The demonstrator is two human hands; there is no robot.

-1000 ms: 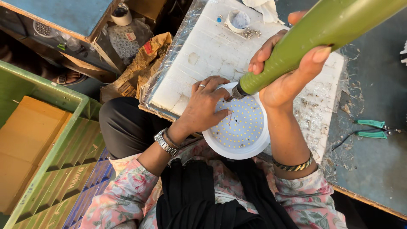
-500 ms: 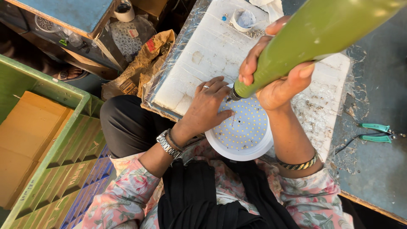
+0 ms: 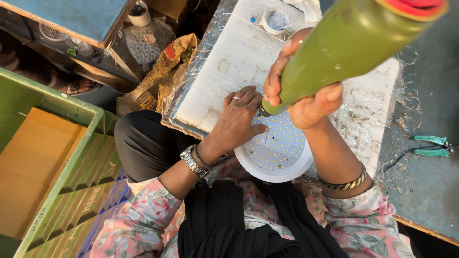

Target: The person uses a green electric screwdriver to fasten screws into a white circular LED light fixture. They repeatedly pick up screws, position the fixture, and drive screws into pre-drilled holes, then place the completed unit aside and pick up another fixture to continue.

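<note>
Green pliers (image 3: 430,145), green crate (image 3: 57,167)

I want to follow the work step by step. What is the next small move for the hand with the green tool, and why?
Probably press the green power screwdriver straight down. The right hand holds it tilted, its tip at the upper left edge of the round white LED panel, which the left hand steadies on the white foam board. Whether the tip already sits in a screw cannot be seen.

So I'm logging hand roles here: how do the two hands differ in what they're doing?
The right hand is wrapped in a fist round the green tool, raised above the board; the left hand lies low and flatter, fingers on the white round LED panel at its rim. The left wrist has a metal watch, the right a bangle. Both meet at the tool's tip.
</note>
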